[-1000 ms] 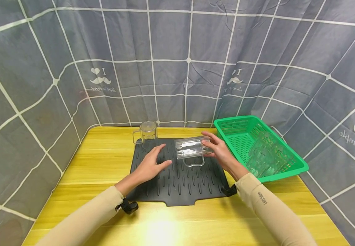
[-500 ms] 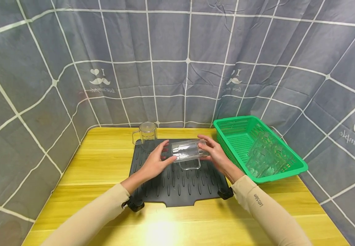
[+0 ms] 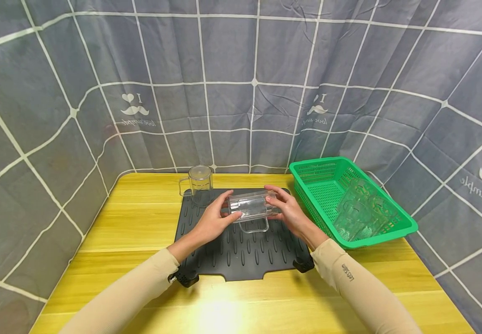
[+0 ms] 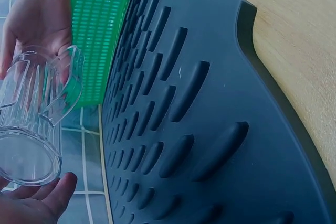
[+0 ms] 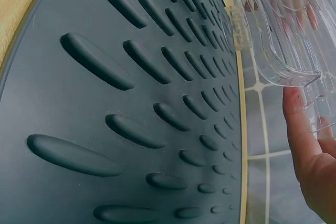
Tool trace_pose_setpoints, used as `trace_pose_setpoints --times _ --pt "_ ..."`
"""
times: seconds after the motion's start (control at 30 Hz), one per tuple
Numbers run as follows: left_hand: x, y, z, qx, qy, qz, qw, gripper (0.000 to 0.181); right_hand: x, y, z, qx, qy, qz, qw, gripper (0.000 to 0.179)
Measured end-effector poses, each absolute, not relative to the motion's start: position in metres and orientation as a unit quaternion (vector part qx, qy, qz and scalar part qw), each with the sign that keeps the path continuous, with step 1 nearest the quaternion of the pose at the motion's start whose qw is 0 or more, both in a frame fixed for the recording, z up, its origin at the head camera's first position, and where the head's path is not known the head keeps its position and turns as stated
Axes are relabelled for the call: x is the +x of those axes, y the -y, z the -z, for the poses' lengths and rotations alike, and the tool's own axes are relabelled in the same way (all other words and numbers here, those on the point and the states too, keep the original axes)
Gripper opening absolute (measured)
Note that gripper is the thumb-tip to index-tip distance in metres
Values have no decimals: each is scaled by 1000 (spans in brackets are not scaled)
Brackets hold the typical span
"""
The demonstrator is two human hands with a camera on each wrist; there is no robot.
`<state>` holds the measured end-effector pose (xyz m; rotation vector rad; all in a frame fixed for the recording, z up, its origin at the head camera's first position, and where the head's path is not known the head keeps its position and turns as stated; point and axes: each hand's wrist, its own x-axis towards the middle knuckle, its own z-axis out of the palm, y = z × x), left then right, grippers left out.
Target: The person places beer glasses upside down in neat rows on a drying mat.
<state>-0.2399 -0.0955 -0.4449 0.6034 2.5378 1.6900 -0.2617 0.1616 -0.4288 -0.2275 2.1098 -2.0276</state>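
A clear ribbed glass mug [image 3: 249, 206] lies sideways in the air over the dark mat [image 3: 243, 253], its handle turned toward me. My left hand [image 3: 212, 221] grips its left end, thumb along the near side. Round the right end curl the fingers of my right hand [image 3: 294, 215]. In the left wrist view the mug's round end [image 4: 27, 156] faces the camera, close to the left fingertips [image 4: 62, 190]. The right wrist view shows the mug's handle [image 5: 273, 51] and the right hand [image 5: 315, 177] below it. A second glass mug [image 3: 201, 188] stands on the mat's back left corner.
At the right, a green plastic basket [image 3: 320, 204] holds several clear glass mugs [image 3: 355, 215] in its near half. The mat has raised oval ridges and lies on a wooden table [image 3: 111, 232]. A grey checked curtain [image 3: 232, 106] hangs close behind and along both sides.
My right hand has brought the mug a little left and toward me. The left hand has moved in from beside it and taken hold of its left end.
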Motion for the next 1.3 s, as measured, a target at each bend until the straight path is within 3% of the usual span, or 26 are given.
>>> trace_pose_setpoints --times 1.3 --pt "-235 108 440 188 -824 -535 0 65 -262 -161 432 -114 -703 677 185 60"
